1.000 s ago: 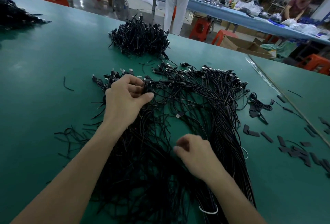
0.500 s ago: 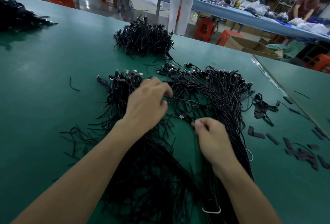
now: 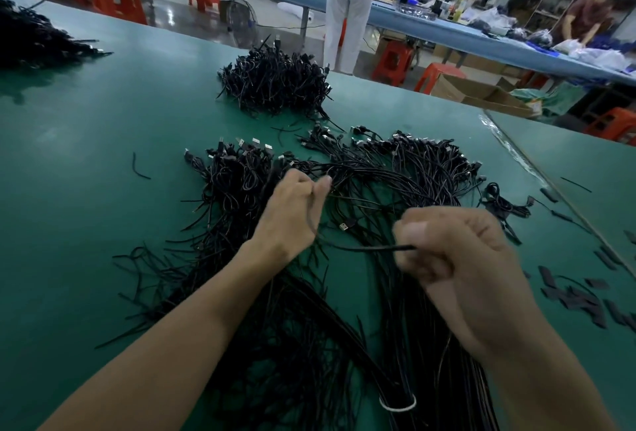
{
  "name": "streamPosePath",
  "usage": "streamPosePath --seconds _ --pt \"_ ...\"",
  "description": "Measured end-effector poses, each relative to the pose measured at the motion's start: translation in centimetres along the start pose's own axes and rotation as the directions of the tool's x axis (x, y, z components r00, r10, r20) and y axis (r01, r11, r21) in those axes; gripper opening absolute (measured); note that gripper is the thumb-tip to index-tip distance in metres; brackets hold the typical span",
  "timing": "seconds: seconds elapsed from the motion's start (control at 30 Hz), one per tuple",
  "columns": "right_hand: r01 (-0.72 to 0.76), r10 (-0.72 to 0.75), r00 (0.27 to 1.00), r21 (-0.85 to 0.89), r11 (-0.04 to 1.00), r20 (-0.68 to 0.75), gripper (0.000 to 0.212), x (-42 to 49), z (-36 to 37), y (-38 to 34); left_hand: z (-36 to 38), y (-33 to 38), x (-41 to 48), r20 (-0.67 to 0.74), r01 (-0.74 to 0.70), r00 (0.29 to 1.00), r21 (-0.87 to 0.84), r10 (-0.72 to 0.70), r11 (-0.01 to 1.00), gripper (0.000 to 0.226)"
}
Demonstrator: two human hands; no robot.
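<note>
Work in hand: one black cable (image 3: 361, 247) is being drawn clear of the loose bundle of USB cables (image 3: 395, 190) spread on the green table (image 3: 86, 155). The left hand (image 3: 292, 214) pinches the cable between thumb and curled fingers above the bundle. The right hand (image 3: 457, 258), blurred, is fisted round the nearer part, and the strand runs between the two, raised off the heap. Judgement: the step goes well if tension is kept light and the pull follows the lay of the bundle — a sideways yank would likely drag neighbours or snag a plug (image 3: 346, 225). The white tie (image 3: 397, 405) binding the near ends is best left undisturbed. A heap of coiled cables (image 3: 272, 86) lies well apart, beyond — the likely destination.
</note>
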State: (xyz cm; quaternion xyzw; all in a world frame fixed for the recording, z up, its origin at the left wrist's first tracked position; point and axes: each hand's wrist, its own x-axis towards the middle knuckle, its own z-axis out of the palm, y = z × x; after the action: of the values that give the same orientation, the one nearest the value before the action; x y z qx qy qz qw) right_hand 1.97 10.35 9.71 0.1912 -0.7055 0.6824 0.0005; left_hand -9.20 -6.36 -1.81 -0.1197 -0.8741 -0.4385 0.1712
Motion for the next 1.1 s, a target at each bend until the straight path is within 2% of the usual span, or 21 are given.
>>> streamPosePath --seconds 0.07,0.1,0.13,0.17,0.2,0.23,0.27,0.3,0.4,0.47,0.5,0.57,0.63,0.73,0.8,0.87,0.9,0.97,1.03,1.07,1.1 --pt "-0.127 0.061 0.956 -0.215 0.968 -0.286 0.041 0.4 -1.9 1.4 -1.3 0.6 0.0 -0.17 -0.042 0.985 -0.139 0.018 0.989 0.063" --pt "-0.203 0.046 0.925 -0.388 0.899 -0.377 0.045 0.7 -2.8 2.3 -2.1 1.2 0.0 -0.232 -0.055 0.973 -0.162 0.016 0.985 0.065" --pt "-0.28 0.016 0.909 -0.581 0.764 -0.417 0.047 0.9 -3.9 3.2 -2.8 1.8 0.2 -0.281 -0.084 0.959 -0.166 0.034 0.982 0.064" --pt "-0.349 0.017 0.91 -0.741 0.574 -0.415 0.045 1.0 -4.7 4.0 -3.3 2.6 0.1 -0.316 -0.147 0.944 -0.15 0.093 0.978 0.06" --pt "-0.385 0.059 0.917 -0.831 0.402 -0.396 0.039 1.0 -5.0 4.5 -3.8 3.2 0.0 -0.323 -0.229 0.928 -0.094 0.188 0.969 0.055" --pt "-0.392 0.121 0.92 -0.876 0.282 -0.373 0.032 1.0 -4.9 4.9 -4.1 3.8 -0.2 -0.282 -0.285 0.92 -0.001 0.273 0.959 0.051" --pt "-0.384 0.177 0.92 -0.892 0.238 -0.348 0.03 1.0 -4.5 5.0 -4.2 4.2 -0.4 -0.209 -0.305 0.923 0.112 0.322 0.946 0.049" --pt "-0.367 0.2 0.926 -0.889 0.275 -0.32 0.034 1.0 -3.9 5.0 -4.1 4.5 -0.7 -0.127 -0.291 0.938 0.22 0.323 0.931 0.046" --pt "-0.351 0.177 0.935 -0.721 0.597 -0.309 0.057 1.3 -1.1 4.0 -2.9 5.1 -1.2 0.034 -0.203 0.977 0.437 0.209 0.876 0.029" --pt "-0.333 0.249 0.943 -0.681 0.652 -0.222 0.071 1.3 0.3 4.0 -2.0 5.4 -1.4 0.151 -0.179 0.981 0.442 0.124 0.879 0.017" --pt "-0.348 0.318 0.932 -0.67 0.656 -0.174 0.075 1.4 0.8 4.3 -1.5 5.6 -1.5 0.218 -0.182 0.971 0.423 0.096 0.888 0.019" --pt "-0.377 0.39 0.911 -0.646 0.664 -0.132 0.063 1.4 1.3 4.9 -0.9 5.8 -1.9 0.304 -0.205 0.949 0.398 0.083 0.894 0.03" --pt "-0.308 0.272 0.949 -0.65 0.695 -0.159 0.031 1.4 0.9 5.3 -0.6 5.6 -2.1 0.308 -0.253 0.943 0.429 0.123 0.867 0.029" --pt "-0.246 0.049 0.955 -0.692 0.679 -0.292 0.032 1.0 -0.6 5.3 -1.2 4.4 -2.0 0.235 -0.243 0.958 0.362 0.164 0.9 0.009" --pt "-0.262 -0.042 0.917 -0.68 0.685 -0.396 0.032 0.9 -2.0 5.0 -2.0 3.2 -1.7 0.205 -0.138 0.974 0.207 0.095 0.969 0.016" --pt "-0.319 -0.117 0.882 -0.762 0.563 -0.456 0.032 0.5 -3.6 5.2 -2.9 2.3 -1.4 0.135 -0.053 0.99 0.039 0.048 0.998 0.023" --pt "-0.361 -0.124 0.875 -0.801 0.479 -0.468 0.033 0.4 -4.3 5.3 -3.4 2.0 -1.2 0.051 -0.069 0.996 0.017 0.068 0.997 0.026" --pt "-0.431 -0.038 0.881 -0.833 0.346 -0.472 0.036 0.2 -5.4 6.0 -4.0 2.2 -1.0 -0.059 -0.162 0.984 0.098 0.168 0.982 0.028" --pt "-0.437 0.128 0.899 -0.851 0.292 -0.418 0.03 0.2 -5.3 6.5 -4.2 3.0 -1.1 -0.004 -0.243 0.969 0.18 0.248 0.953 0.03" --pt "-0.422 0.202 0.905 -0.846 0.326 -0.373 0.027 0.4 -4.9 6.6 -4.0 3.4 -1.4 0.051 -0.26 0.965 0.226 0.256 0.939 0.032" --pt "-0.403 0.253 0.912 -0.816 0.415 -0.322 0.024 0.5 -4.3 6.6 -3.8 3.8 -1.7 0.103 -0.258 0.966 0.27 0.239 0.928 0.036"
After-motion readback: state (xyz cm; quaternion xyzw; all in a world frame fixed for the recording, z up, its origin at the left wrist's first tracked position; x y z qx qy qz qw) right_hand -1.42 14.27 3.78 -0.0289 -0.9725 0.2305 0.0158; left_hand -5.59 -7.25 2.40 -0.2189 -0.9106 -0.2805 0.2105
